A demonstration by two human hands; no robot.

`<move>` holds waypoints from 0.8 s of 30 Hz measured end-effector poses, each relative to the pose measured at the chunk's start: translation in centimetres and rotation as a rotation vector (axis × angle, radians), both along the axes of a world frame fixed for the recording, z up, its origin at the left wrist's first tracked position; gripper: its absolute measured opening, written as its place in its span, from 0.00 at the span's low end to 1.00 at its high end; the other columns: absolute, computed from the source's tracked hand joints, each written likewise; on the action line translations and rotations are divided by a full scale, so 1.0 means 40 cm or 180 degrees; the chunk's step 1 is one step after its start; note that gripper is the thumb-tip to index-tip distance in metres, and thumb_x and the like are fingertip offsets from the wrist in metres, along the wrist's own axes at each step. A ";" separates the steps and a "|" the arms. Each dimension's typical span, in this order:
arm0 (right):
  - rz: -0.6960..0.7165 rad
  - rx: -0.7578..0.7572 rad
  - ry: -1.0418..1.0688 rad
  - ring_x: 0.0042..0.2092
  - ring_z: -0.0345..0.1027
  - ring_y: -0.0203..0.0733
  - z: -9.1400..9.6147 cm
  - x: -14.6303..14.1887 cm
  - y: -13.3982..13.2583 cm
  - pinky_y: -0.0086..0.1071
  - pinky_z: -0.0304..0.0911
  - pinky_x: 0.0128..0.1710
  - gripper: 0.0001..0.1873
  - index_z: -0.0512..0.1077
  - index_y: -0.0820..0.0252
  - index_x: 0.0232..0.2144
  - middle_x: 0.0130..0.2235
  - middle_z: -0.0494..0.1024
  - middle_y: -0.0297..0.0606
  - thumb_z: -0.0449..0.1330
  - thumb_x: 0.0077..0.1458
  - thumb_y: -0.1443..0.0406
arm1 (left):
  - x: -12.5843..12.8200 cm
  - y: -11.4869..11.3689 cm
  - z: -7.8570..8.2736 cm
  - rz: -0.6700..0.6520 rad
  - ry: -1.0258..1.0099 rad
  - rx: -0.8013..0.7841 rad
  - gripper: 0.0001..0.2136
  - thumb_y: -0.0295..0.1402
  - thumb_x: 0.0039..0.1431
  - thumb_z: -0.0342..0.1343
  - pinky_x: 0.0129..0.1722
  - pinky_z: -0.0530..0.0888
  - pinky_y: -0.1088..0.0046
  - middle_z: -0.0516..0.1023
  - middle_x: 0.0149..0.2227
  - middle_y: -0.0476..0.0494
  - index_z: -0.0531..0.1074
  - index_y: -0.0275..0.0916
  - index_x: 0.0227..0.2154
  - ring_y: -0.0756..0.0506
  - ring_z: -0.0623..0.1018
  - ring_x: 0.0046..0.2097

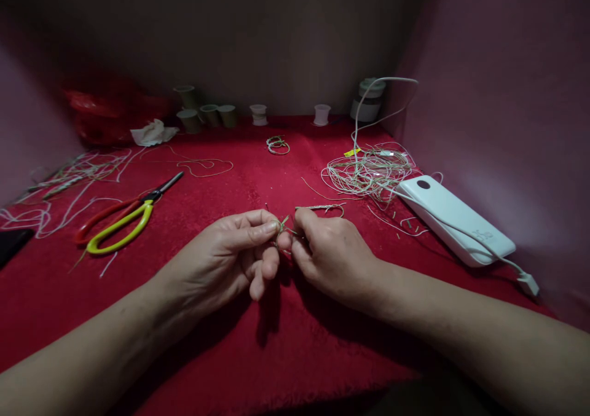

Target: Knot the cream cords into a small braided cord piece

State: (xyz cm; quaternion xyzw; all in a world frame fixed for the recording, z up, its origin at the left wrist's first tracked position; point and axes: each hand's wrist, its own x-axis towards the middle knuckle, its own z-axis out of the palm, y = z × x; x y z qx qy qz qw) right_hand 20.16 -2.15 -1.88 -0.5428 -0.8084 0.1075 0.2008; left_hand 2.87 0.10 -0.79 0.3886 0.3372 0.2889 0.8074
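My left hand (244, 244) pinches a thin green cord (284, 220) between thumb and index finger, near the middle of the view. Close beside it, my right hand (332, 250) is closed with its fingertips on the same cord; its fingers partly hide it. Loops of the cord show in the small gap between the two hands. Just beyond my right hand lies a braided cord piece (322, 207) on the red cloth. Farther back rests a small coiled cord bracelet (278, 145).
Scissors (122, 222) with red and yellow handles lie left, near loose pale cords (69, 188). To the right are a tangled cord pile (369, 170) and a white power bank (456, 219) with a cable. Spools (259, 115), a red bag (106, 112) and a jar (367, 101) stand behind.
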 end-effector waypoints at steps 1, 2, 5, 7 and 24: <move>-0.0008 -0.0031 0.0097 0.27 0.66 0.41 0.000 0.002 0.002 0.32 0.49 0.27 0.05 0.66 0.62 0.33 0.27 0.75 0.41 0.50 0.55 0.68 | 0.001 -0.001 0.001 0.0058 0.0051 0.0032 0.11 0.24 0.63 0.48 0.14 0.70 0.84 0.74 0.18 0.46 0.73 0.32 0.28 0.54 0.71 0.15; -0.0020 -0.0069 0.0215 0.26 0.64 0.39 -0.001 0.003 0.004 0.32 0.49 0.27 0.04 0.65 0.61 0.32 0.26 0.74 0.39 0.51 0.54 0.69 | 0.002 -0.001 0.001 0.0126 0.0105 0.0066 0.10 0.24 0.62 0.49 0.14 0.71 0.84 0.74 0.18 0.47 0.72 0.33 0.27 0.54 0.71 0.15; -0.0059 -0.0191 0.0640 0.23 0.58 0.34 -0.001 0.008 0.011 0.30 0.49 0.26 0.03 0.62 0.59 0.26 0.22 0.68 0.34 0.52 0.51 0.70 | 0.003 -0.001 0.001 0.0288 0.0213 0.0153 0.08 0.24 0.61 0.52 0.14 0.71 0.83 0.74 0.18 0.47 0.72 0.33 0.26 0.53 0.71 0.16; -0.0067 -0.0270 0.0892 0.23 0.56 0.33 0.000 0.011 0.018 0.29 0.49 0.26 0.06 0.60 0.59 0.23 0.21 0.65 0.31 0.53 0.49 0.71 | 0.004 0.002 -0.001 0.0383 0.0240 0.0204 0.06 0.24 0.59 0.55 0.14 0.72 0.82 0.74 0.19 0.48 0.72 0.33 0.26 0.53 0.71 0.16; -0.0071 -0.0816 0.1803 0.23 0.58 0.30 0.009 0.018 0.043 0.26 0.51 0.23 0.04 0.68 0.62 0.23 0.21 0.68 0.30 0.55 0.46 0.73 | -0.002 0.022 -0.018 0.0264 0.0285 0.0073 0.04 0.23 0.56 0.58 0.18 0.74 0.82 0.78 0.22 0.44 0.76 0.31 0.33 0.51 0.76 0.19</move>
